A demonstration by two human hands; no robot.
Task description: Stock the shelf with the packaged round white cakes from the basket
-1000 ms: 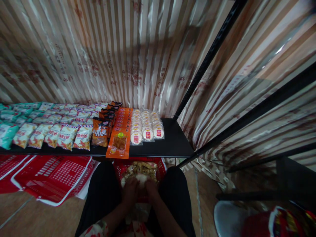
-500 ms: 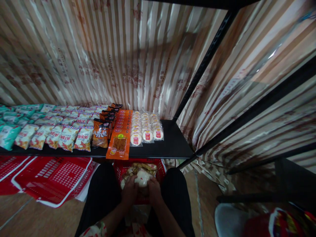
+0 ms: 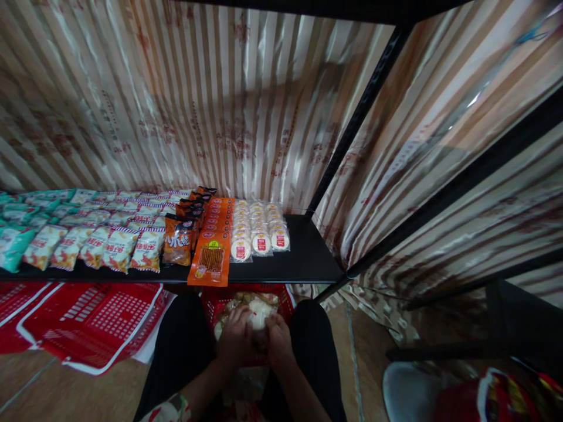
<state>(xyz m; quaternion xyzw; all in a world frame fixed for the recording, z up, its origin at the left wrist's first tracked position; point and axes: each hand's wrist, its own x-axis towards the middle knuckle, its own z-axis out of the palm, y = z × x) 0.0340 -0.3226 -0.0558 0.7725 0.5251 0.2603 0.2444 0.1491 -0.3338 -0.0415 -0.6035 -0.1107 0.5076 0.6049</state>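
Between my knees, my left hand point(image 3: 236, 335) and my right hand point(image 3: 278, 336) are closed on the two sides of a round white packaged snack point(image 3: 260, 315) with a small red mark. Under it sits a red basket point(image 3: 285, 296) holding several wrapped snacks point(image 3: 240, 300), partly hidden by my hands. Above the basket, a black shelf point(image 3: 299, 261) carries rows of round white packaged snacks point(image 3: 261, 243) at its right. Left of these lie a flat orange packet point(image 3: 212, 252), brown-orange packets point(image 3: 177, 240), white snack bags point(image 3: 118, 246) and green bags point(image 3: 15, 243).
Red baskets point(image 3: 109, 319) with white rims lie on the tiled floor point(image 3: 101, 392) at the left. A black shelf post point(image 3: 356, 126) and slanted bar point(image 3: 440, 205) stand at the right, before a striped curtain point(image 3: 211, 99). A grey-white stool point(image 3: 407, 387) is at lower right.
The white snack has come up clearer between my hands and shifted slightly right. My left hand has moved further over its side. The view has tilted up a little.
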